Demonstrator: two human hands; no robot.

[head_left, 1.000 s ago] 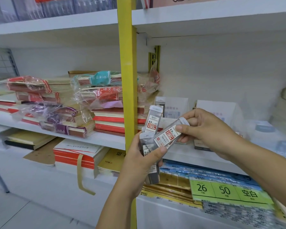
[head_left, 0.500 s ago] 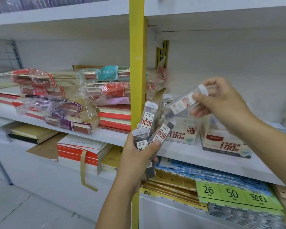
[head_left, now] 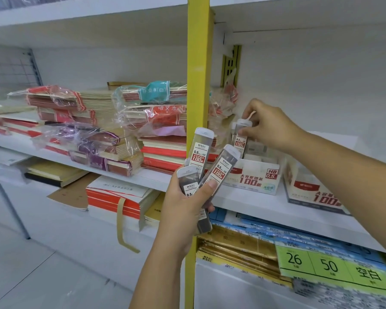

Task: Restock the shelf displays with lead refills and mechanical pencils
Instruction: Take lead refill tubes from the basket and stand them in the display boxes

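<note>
While the left hand [head_left: 183,206] grips a fan of refills [head_left: 218,170] low before the post [head_left: 197,74], likely kept spread so each can be drawn off singly, the right hand [head_left: 270,128] farther in pinches one refill [head_left: 241,136] by its cap, upright at the back of the box [head_left: 254,175] on the shelf [head_left: 243,202]. Held vertical with its label forward, it should slot in neatly, I judge. A second box [head_left: 310,192] stands just beside.
</note>
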